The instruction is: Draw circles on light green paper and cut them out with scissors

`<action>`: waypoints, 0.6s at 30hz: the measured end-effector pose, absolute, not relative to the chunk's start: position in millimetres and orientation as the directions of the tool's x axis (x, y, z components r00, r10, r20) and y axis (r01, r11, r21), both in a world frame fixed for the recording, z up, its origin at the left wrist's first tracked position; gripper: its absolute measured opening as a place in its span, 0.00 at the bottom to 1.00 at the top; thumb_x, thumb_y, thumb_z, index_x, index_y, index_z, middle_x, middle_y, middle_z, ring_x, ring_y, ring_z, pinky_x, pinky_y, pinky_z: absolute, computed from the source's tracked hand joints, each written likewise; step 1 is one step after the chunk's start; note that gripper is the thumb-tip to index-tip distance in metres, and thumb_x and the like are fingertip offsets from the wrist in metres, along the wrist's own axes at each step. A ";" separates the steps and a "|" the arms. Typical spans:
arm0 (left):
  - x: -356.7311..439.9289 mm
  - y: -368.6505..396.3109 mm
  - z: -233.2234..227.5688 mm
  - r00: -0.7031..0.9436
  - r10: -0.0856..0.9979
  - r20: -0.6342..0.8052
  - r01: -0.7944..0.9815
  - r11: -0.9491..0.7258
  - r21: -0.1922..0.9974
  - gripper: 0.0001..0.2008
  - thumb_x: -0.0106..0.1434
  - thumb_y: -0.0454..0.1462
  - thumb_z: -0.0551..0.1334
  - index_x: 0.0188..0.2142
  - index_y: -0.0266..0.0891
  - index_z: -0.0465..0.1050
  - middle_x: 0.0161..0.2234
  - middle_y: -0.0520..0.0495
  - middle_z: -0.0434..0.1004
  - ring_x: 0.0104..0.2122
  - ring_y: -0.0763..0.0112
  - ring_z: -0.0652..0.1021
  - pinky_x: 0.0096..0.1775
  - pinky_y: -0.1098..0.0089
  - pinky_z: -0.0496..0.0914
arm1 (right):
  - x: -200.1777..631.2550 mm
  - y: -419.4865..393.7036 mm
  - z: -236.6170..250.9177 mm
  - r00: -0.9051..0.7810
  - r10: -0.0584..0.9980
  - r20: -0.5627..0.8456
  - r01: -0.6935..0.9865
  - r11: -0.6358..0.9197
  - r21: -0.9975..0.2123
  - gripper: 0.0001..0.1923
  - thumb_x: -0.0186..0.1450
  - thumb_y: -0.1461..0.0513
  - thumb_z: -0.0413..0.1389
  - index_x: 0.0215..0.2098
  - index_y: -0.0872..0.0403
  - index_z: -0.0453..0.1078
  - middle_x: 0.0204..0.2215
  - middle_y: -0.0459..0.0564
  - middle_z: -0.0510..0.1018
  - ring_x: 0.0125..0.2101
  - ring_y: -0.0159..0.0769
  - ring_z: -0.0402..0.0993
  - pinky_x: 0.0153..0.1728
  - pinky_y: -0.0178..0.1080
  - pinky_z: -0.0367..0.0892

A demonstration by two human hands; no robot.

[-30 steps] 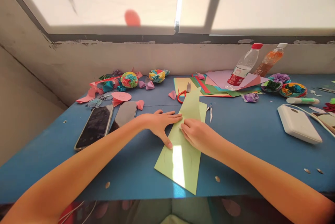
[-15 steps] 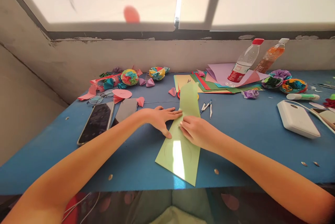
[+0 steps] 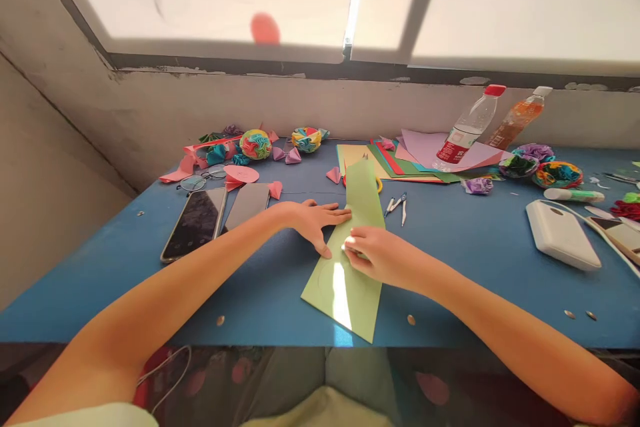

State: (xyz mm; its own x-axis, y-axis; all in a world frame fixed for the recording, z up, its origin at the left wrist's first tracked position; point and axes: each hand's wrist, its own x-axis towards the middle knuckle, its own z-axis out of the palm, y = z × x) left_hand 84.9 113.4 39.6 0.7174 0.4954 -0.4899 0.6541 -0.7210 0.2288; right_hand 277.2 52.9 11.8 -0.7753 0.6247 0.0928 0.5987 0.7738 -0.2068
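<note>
A long strip of light green paper [image 3: 357, 294] lies on the blue table, wider at the near end, with a faint curved pencil line and a bright patch of sunlight on it. My left hand [image 3: 317, 224] rests on the paper's left edge, fingers stretched and thumb apart, pressing it flat. Over the middle of the strip my right hand [image 3: 377, 250] is closed in a pinch. A small whitish tip shows at its fingers; its kind is mostly hidden. Scissors [image 3: 379, 184] with orange handles lie partly under the far end of the paper. A compass [image 3: 397, 207] lies just right of it.
Left of my hands lie a phone [image 3: 195, 224], a grey flat device [image 3: 247, 206] and glasses [image 3: 194, 182]. Folded paper balls [image 3: 256, 145] and coloured sheets [image 3: 425, 147] line the back, with a red-capped bottle [image 3: 467, 130]. A white power bank [image 3: 563, 234] sits right.
My right hand has slid slightly toward me along the paper, and a bit more of the whitish tip shows. My left hand stays in place. The whole view has shifted a little.
</note>
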 end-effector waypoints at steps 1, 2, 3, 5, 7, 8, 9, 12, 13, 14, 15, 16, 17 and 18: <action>84.9 113.2 39.9 0.720 0.493 -0.488 0.651 -0.725 0.227 0.50 0.51 0.55 0.57 0.65 0.45 0.29 0.66 0.53 0.29 0.65 0.55 0.37 0.59 0.46 0.39 | 277.1 51.8 13.9 -0.792 0.607 0.062 0.579 0.780 -0.236 0.12 0.65 0.65 0.48 0.25 0.58 0.68 0.24 0.48 0.65 0.21 0.27 0.58 0.23 0.32 0.51; 84.7 113.0 40.0 0.723 0.492 -0.485 0.647 -0.728 0.227 0.50 0.52 0.55 0.56 0.65 0.45 0.29 0.66 0.53 0.29 0.65 0.55 0.37 0.60 0.47 0.39 | 276.8 50.9 16.0 -0.797 0.603 0.040 0.575 0.776 -0.260 0.12 0.65 0.65 0.48 0.26 0.58 0.68 0.24 0.47 0.65 0.21 0.27 0.58 0.23 0.32 0.51; 84.6 112.9 40.0 0.723 0.493 -0.483 0.647 -0.728 0.226 0.50 0.52 0.55 0.56 0.65 0.46 0.29 0.66 0.53 0.29 0.65 0.55 0.37 0.60 0.47 0.39 | 276.5 50.0 17.9 -0.776 0.630 0.029 0.601 0.753 -0.268 0.12 0.65 0.65 0.48 0.25 0.58 0.68 0.24 0.48 0.65 0.22 0.27 0.59 0.23 0.32 0.51; 84.6 113.0 39.4 0.719 0.500 -0.483 0.653 -0.724 0.222 0.50 0.51 0.55 0.56 0.65 0.46 0.29 0.66 0.53 0.28 0.65 0.55 0.37 0.60 0.47 0.39 | 276.0 48.8 20.7 -0.723 0.690 0.030 0.661 0.704 -0.261 0.13 0.65 0.66 0.48 0.24 0.59 0.68 0.23 0.48 0.65 0.22 0.28 0.59 0.24 0.32 0.52; 84.7 113.2 38.8 0.716 0.500 -0.486 0.654 -0.724 0.219 0.50 0.51 0.55 0.56 0.65 0.46 0.29 0.66 0.54 0.28 0.65 0.56 0.37 0.60 0.47 0.39 | 275.6 48.2 21.7 -0.745 0.667 0.009 0.639 0.717 -0.279 0.12 0.64 0.66 0.49 0.24 0.59 0.68 0.23 0.47 0.65 0.22 0.27 0.59 0.24 0.32 0.52; 84.9 113.3 38.6 0.716 0.499 -0.489 0.653 -0.725 0.218 0.50 0.52 0.54 0.56 0.65 0.46 0.29 0.66 0.54 0.29 0.65 0.56 0.37 0.60 0.47 0.39 | 275.6 48.3 21.6 -0.766 0.643 -0.004 0.615 0.731 -0.296 0.11 0.64 0.66 0.49 0.25 0.58 0.69 0.24 0.47 0.65 0.22 0.27 0.59 0.24 0.32 0.52; 85.0 113.4 38.5 0.715 0.498 -0.491 0.654 -0.725 0.218 0.50 0.52 0.54 0.56 0.65 0.46 0.29 0.66 0.54 0.29 0.65 0.57 0.37 0.60 0.48 0.39 | 275.7 48.6 21.2 -0.777 0.630 -0.010 0.601 0.737 -0.309 0.11 0.64 0.65 0.49 0.25 0.58 0.69 0.24 0.47 0.65 0.22 0.27 0.59 0.23 0.32 0.52; 85.2 113.3 38.7 0.704 0.509 -0.496 0.667 -0.713 0.217 0.50 0.51 0.54 0.57 0.65 0.46 0.28 0.66 0.54 0.28 0.65 0.57 0.37 0.60 0.48 0.38 | 276.9 49.9 19.6 -0.711 0.703 0.027 0.671 0.689 -0.274 0.13 0.65 0.66 0.48 0.24 0.59 0.67 0.23 0.47 0.65 0.21 0.27 0.58 0.23 0.32 0.52; 85.1 113.2 38.9 0.701 0.511 -0.497 0.671 -0.710 0.216 0.50 0.51 0.54 0.57 0.65 0.46 0.28 0.66 0.54 0.28 0.65 0.57 0.37 0.60 0.48 0.38 | 277.3 50.1 19.3 -0.713 0.700 0.030 0.671 0.694 -0.261 0.13 0.65 0.66 0.48 0.24 0.59 0.67 0.23 0.47 0.65 0.21 0.27 0.58 0.24 0.32 0.53; 85.1 113.1 39.1 0.701 0.510 -0.498 0.670 -0.709 0.218 0.50 0.51 0.54 0.57 0.65 0.47 0.28 0.66 0.54 0.28 0.65 0.57 0.37 0.60 0.48 0.38 | 277.7 50.2 19.3 -0.743 0.669 0.014 0.643 0.719 -0.263 0.12 0.65 0.66 0.48 0.24 0.58 0.66 0.23 0.47 0.64 0.21 0.27 0.57 0.24 0.32 0.53; 85.0 113.1 39.3 0.703 0.506 -0.500 0.668 -0.711 0.221 0.50 0.52 0.54 0.57 0.65 0.47 0.28 0.66 0.54 0.28 0.65 0.57 0.37 0.60 0.47 0.38 | 278.0 50.1 19.5 -0.772 0.635 -0.006 0.613 0.742 -0.271 0.12 0.64 0.66 0.49 0.24 0.58 0.66 0.23 0.47 0.64 0.21 0.26 0.57 0.24 0.32 0.53; 84.9 113.1 39.4 0.706 0.502 -0.500 0.665 -0.712 0.224 0.50 0.52 0.54 0.56 0.65 0.48 0.28 0.66 0.54 0.28 0.65 0.57 0.37 0.60 0.47 0.38 | 278.2 50.0 19.8 -0.788 0.616 -0.023 0.597 0.753 -0.276 0.11 0.64 0.66 0.49 0.24 0.58 0.66 0.23 0.46 0.64 0.21 0.26 0.57 0.23 0.32 0.52; 84.9 113.2 39.4 0.707 0.500 -0.500 0.664 -0.712 0.226 0.50 0.51 0.55 0.57 0.65 0.48 0.28 0.66 0.54 0.28 0.65 0.57 0.37 0.60 0.47 0.38 | 278.3 50.0 20.1 -0.775 0.632 -0.026 0.614 0.742 -0.267 0.11 0.64 0.66 0.49 0.24 0.58 0.66 0.23 0.46 0.64 0.21 0.26 0.57 0.23 0.32 0.52; 84.9 113.4 39.5 0.706 0.501 -0.500 0.665 -0.711 0.226 0.50 0.51 0.55 0.57 0.65 0.48 0.28 0.66 0.54 0.28 0.65 0.56 0.37 0.60 0.47 0.38 | 278.3 49.9 20.5 -0.746 0.666 -0.020 0.649 0.719 -0.249 0.12 0.64 0.66 0.48 0.24 0.58 0.66 0.23 0.47 0.64 0.21 0.27 0.57 0.23 0.32 0.52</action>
State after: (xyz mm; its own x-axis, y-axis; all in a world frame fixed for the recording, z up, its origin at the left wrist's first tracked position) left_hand 84.9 113.4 39.5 0.7061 0.5011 -0.5003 0.6653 -0.7115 0.2263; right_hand 278.3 49.9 20.5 -0.7456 0.6661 -0.0197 0.6489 0.7190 -0.2489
